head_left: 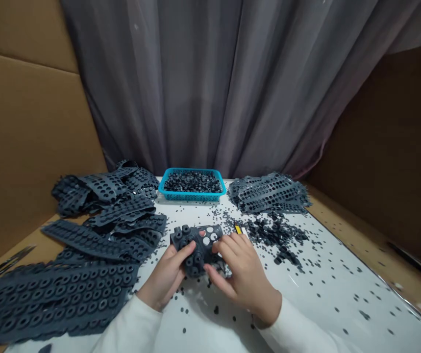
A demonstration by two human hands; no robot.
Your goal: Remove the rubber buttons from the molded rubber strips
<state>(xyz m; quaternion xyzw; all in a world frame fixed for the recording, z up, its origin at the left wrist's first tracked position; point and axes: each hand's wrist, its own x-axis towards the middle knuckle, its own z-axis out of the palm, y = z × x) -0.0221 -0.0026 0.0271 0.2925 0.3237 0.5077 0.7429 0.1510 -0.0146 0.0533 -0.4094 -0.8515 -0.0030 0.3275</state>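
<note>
Dark rubbery strip [203,254] observed above the white surface [328,277], near the middle and in front of the turquoise basket [191,197]. Its left part is grasped by the left hand [170,274], with the thumb laid over the upper face. At its right part it is met by the right hand [241,269], the fingers curled at the edge and the thumb set lower, beside the raised rings; whether a ring is pinched there cannot be told. Open holes are seen in the strip's upper right, and part of a finger is shown through 1 of them. The basket is filled with small dark parts [191,183]. To the left, ringed strips [56,296] are laid in overlapping layers, with a further strip pile [112,189] heaped behind. To the right of the basket, perforated strips [269,193] are stacked; a loose heap [276,235] of dark pieces is spread in front of them. A yellow-and-white object [238,229] is partly hidden behind the right hand. Small dark discs [336,310] are scattered across the surface. The rear is closed off by a grey curtain [195,88].
</note>
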